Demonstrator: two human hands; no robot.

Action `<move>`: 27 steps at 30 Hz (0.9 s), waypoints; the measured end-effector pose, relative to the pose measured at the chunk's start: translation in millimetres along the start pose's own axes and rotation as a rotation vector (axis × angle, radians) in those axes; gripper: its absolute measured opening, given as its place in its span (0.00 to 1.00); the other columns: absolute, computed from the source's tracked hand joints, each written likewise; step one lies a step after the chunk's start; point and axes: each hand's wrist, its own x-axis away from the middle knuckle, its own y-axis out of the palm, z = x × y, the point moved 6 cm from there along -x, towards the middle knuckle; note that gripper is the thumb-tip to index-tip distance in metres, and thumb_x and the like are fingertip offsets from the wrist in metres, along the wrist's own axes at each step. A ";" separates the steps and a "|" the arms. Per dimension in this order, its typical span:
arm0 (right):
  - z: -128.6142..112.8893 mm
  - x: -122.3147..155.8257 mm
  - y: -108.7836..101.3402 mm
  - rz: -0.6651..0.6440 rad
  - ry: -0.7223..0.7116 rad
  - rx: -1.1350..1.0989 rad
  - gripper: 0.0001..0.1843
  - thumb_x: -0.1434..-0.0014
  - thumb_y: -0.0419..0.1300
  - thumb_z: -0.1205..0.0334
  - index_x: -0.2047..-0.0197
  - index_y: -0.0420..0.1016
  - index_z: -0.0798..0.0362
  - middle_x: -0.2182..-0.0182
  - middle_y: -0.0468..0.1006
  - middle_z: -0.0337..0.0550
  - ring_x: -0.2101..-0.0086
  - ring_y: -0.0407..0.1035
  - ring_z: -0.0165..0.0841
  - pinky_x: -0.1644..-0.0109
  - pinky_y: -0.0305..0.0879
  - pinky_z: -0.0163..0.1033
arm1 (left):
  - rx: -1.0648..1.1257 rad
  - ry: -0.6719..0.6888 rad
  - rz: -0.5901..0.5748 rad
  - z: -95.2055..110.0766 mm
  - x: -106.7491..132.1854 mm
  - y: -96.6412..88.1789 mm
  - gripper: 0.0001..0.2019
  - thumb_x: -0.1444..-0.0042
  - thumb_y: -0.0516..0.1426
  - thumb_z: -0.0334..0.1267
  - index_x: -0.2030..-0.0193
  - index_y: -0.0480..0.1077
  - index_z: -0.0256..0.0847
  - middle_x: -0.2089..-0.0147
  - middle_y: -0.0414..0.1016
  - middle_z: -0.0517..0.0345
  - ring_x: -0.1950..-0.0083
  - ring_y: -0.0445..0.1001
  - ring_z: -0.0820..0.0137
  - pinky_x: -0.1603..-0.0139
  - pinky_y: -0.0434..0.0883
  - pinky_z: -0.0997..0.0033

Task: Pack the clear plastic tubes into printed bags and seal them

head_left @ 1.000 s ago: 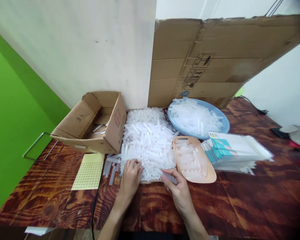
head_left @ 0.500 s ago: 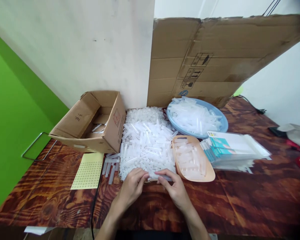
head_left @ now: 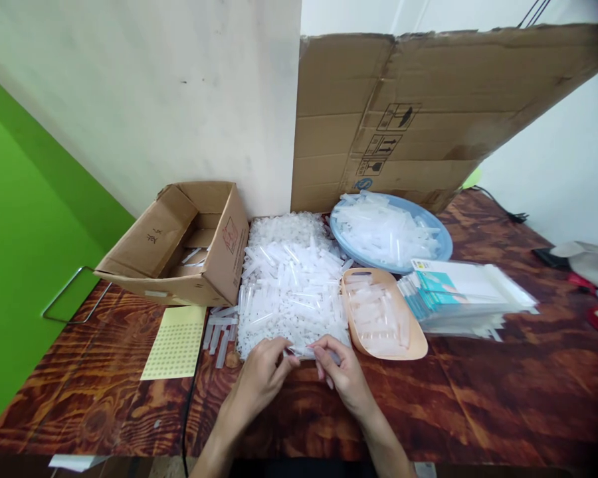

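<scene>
My left hand [head_left: 266,368] is closed in a pinch at the near edge of a heap of translucent plastic tubes [head_left: 294,285]; what its fingertips hold is too small to make out. Close by on the right, my right hand [head_left: 343,375] pinches a translucent plastic tube [head_left: 335,357], which shows partly between its thumb and fingers. The fingertips of both hands face each other, a small gap apart. Just right of the heap sits a peach-coloured tray [head_left: 418,345] with more translucent tubes lying in it.
A blue basin [head_left: 446,245] heaped with tubes stands behind the tray, beside a stack of plastic packets [head_left: 458,292]. To the left are an open cardboard box [head_left: 219,265], a yellow sticker sheet [head_left: 174,342] and several loose tubes [head_left: 222,335]. A large cardboard sheet [head_left: 349,106] leans behind.
My fingers have shifted slightly around the small pieces, with the right fingers curling in more. The whole view has moved a little; the containers stay in place.
</scene>
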 end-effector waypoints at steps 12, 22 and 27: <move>-10.6 -0.5 -3.9 -0.035 -0.061 0.077 0.19 0.33 0.60 0.46 0.61 0.75 0.55 0.81 0.67 0.33 0.80 0.60 0.27 0.75 0.55 0.33 | 0.155 -0.011 -0.045 3.2 3.7 0.4 0.15 0.32 0.54 0.45 0.43 0.70 0.42 0.51 0.78 0.52 0.58 0.75 0.65 0.56 0.71 0.68; -2.9 -3.1 -2.7 -0.080 -0.002 0.004 0.21 0.34 0.58 0.43 0.66 0.69 0.53 0.84 0.65 0.30 0.85 0.52 0.24 0.80 0.48 0.32 | -0.063 0.251 0.025 19.3 3.6 6.0 0.11 0.29 0.48 0.35 0.49 0.70 0.42 0.53 0.77 0.49 0.52 0.75 0.62 0.51 0.70 0.63; -14.3 -4.6 -4.7 -0.063 -0.058 0.077 0.20 0.34 0.60 0.44 0.65 0.72 0.54 0.82 0.67 0.32 0.80 0.59 0.27 0.74 0.55 0.33 | 0.077 0.019 0.025 7.9 6.2 4.9 0.13 0.31 0.52 0.46 0.50 0.71 0.40 0.59 0.78 0.52 0.62 0.76 0.64 0.60 0.71 0.67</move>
